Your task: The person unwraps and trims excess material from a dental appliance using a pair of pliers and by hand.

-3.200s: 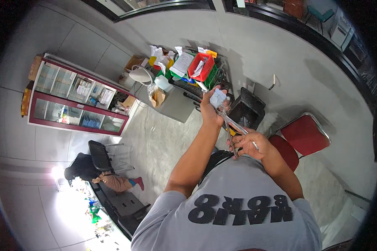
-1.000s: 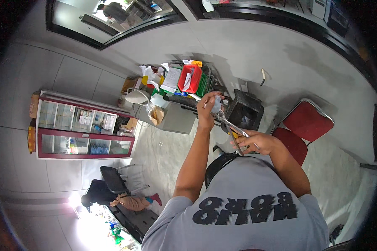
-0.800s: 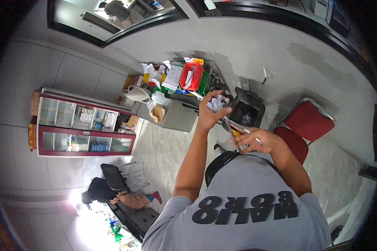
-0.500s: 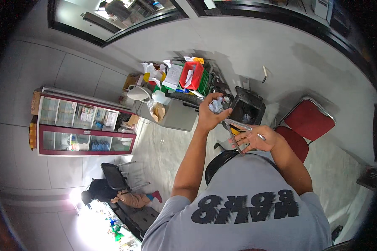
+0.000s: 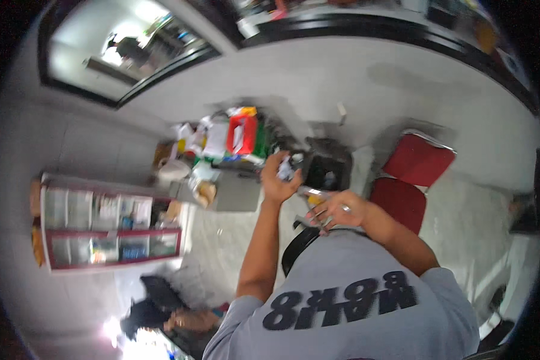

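My left hand (image 5: 276, 185) has its fingers and thumb curled round a crumpled white and pale blue wad (image 5: 285, 170), which looks like paper or cloth. To its right, my right hand (image 5: 353, 208) is closed on a V-shaped silver metal tool (image 5: 312, 192) that resembles tongs. One arm of the tool reaches toward the left hand, and the other runs down past the right fingers. Blur hides the tool's exact kind. Just beyond both hands stands a black open-topped bin (image 5: 325, 171) with something pale inside.
A grey desk (image 5: 237, 191) holds a red basket (image 5: 242, 134), papers and bags. Red chairs (image 5: 419, 158) stand at the right against the wall. At the left is a glass-fronted cabinet (image 5: 111, 225). A person (image 5: 189, 321) sits at the lower left beside a bright lamp.
The whole view has shifted, so desk and bin appear lower and further left, with more blur. My right fingers have curled more around the tool. The left hand keeps its hold on the wad.
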A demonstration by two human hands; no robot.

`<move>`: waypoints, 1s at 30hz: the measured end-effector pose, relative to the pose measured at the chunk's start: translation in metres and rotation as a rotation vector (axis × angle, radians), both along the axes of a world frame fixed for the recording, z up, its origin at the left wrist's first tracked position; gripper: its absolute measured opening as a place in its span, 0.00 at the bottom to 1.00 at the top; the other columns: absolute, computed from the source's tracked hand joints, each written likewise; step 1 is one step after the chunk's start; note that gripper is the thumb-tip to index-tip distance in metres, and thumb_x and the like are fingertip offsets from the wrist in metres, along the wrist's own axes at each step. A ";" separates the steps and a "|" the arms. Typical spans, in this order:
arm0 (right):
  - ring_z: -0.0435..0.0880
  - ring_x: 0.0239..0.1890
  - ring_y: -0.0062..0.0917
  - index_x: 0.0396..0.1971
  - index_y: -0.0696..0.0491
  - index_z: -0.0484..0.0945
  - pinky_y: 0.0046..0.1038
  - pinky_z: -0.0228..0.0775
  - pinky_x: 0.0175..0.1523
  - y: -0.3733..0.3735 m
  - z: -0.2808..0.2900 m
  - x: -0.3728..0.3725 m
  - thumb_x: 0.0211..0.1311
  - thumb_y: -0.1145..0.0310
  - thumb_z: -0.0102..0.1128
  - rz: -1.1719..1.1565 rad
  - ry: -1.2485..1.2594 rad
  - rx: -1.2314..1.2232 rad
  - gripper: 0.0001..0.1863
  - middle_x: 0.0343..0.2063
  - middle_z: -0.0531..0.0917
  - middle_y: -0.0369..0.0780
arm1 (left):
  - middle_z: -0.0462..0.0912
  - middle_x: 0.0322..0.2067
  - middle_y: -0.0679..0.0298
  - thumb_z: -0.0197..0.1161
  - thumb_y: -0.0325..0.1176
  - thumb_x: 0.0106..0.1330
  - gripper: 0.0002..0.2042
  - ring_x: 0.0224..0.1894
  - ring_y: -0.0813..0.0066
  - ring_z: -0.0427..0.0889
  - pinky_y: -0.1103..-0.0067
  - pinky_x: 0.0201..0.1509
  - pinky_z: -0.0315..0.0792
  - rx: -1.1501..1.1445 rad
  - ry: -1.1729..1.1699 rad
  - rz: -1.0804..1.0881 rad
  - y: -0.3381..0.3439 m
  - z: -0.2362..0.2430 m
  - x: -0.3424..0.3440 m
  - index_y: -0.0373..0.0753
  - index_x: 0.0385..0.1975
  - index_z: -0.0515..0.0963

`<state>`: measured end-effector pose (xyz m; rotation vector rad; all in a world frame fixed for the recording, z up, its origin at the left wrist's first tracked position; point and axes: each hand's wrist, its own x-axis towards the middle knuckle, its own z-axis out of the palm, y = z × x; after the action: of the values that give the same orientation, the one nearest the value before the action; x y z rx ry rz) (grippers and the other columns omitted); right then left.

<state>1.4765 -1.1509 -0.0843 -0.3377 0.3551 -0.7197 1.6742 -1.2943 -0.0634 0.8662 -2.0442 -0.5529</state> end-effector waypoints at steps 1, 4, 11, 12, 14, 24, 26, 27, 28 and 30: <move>0.81 0.48 0.38 0.66 0.48 0.64 0.49 0.75 0.46 0.006 -0.002 0.006 0.55 0.66 0.53 -0.060 0.085 0.012 0.34 0.51 0.80 0.48 | 0.82 0.41 0.52 0.72 0.38 0.49 0.24 0.43 0.55 0.82 0.69 0.49 0.75 -0.054 0.057 0.005 0.001 -0.005 -0.003 0.33 0.45 0.78; 0.79 0.55 0.39 0.74 0.43 0.52 0.49 0.74 0.50 0.002 0.006 0.014 0.59 0.61 0.54 -0.032 0.151 0.017 0.41 0.58 0.75 0.51 | 0.84 0.39 0.55 0.70 0.31 0.47 0.24 0.42 0.63 0.83 0.70 0.51 0.75 0.240 0.117 -0.030 -0.002 -0.020 0.005 0.31 0.46 0.77; 0.81 0.49 0.43 0.69 0.51 0.58 0.42 0.75 0.52 0.010 -0.026 0.017 0.52 0.60 0.53 -0.031 -0.023 0.130 0.40 0.52 0.77 0.56 | 0.81 0.35 0.56 0.64 0.26 0.45 0.21 0.36 0.67 0.80 0.74 0.45 0.75 0.274 0.103 -0.111 -0.022 -0.043 -0.024 0.31 0.44 0.77; 0.84 0.44 0.43 0.63 0.57 0.66 0.39 0.76 0.50 0.012 -0.012 0.019 0.51 0.57 0.55 -0.056 0.002 0.087 0.38 0.49 0.79 0.56 | 0.81 0.34 0.56 0.64 0.26 0.45 0.21 0.37 0.67 0.80 0.74 0.45 0.75 0.289 0.132 -0.113 -0.030 -0.050 -0.018 0.31 0.44 0.77; 0.84 0.45 0.43 0.61 0.57 0.67 0.39 0.76 0.50 0.011 -0.001 0.021 0.51 0.57 0.55 -0.107 0.061 0.078 0.36 0.48 0.79 0.56 | 0.81 0.35 0.57 0.64 0.25 0.45 0.22 0.37 0.67 0.80 0.75 0.46 0.74 0.292 0.115 -0.129 -0.035 -0.045 -0.024 0.30 0.45 0.77; 0.74 0.26 0.27 0.46 0.52 0.78 0.33 0.66 0.33 -0.012 0.015 0.067 0.52 0.60 0.50 -0.472 0.130 0.139 0.22 0.33 0.80 0.41 | 0.82 0.35 0.57 0.65 0.29 0.44 0.21 0.35 0.66 0.81 0.71 0.43 0.76 0.221 0.124 -0.304 -0.082 -0.038 -0.034 0.31 0.43 0.78; 0.74 0.26 0.26 0.46 0.51 0.77 0.30 0.66 0.33 -0.019 -0.020 0.071 0.51 0.63 0.51 -0.494 0.011 0.122 0.21 0.32 0.80 0.40 | 0.82 0.34 0.56 0.65 0.29 0.44 0.21 0.35 0.66 0.81 0.71 0.43 0.76 0.226 0.108 -0.330 -0.079 -0.032 -0.038 0.31 0.42 0.78; 0.74 0.25 0.24 0.46 0.51 0.77 0.28 0.66 0.33 -0.024 -0.023 0.077 0.49 0.67 0.52 -0.483 -0.116 0.105 0.21 0.31 0.79 0.39 | 0.82 0.33 0.56 0.65 0.29 0.44 0.21 0.35 0.66 0.81 0.72 0.42 0.76 0.234 0.083 -0.324 -0.084 -0.031 -0.035 0.32 0.42 0.78; 0.75 0.25 0.24 0.46 0.52 0.76 0.25 0.66 0.31 -0.022 -0.026 0.085 0.47 0.72 0.54 -0.590 0.020 0.107 0.21 0.31 0.79 0.39 | 0.82 0.31 0.55 0.65 0.30 0.44 0.20 0.32 0.64 0.82 0.72 0.39 0.76 -0.034 0.123 -0.374 -0.096 -0.042 -0.035 0.33 0.41 0.78; 0.76 0.26 0.24 0.47 0.53 0.75 0.27 0.68 0.31 -0.024 -0.024 0.097 0.49 0.72 0.54 -0.594 0.113 0.184 0.21 0.32 0.79 0.40 | 0.82 0.30 0.54 0.64 0.30 0.44 0.20 0.30 0.62 0.82 0.71 0.37 0.76 0.046 0.100 -0.413 -0.100 -0.053 -0.029 0.33 0.41 0.78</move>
<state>1.5731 -1.1744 -0.1081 -0.0925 0.6374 -1.2419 1.6453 -1.3939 -0.1163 0.4286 -2.1324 -0.8517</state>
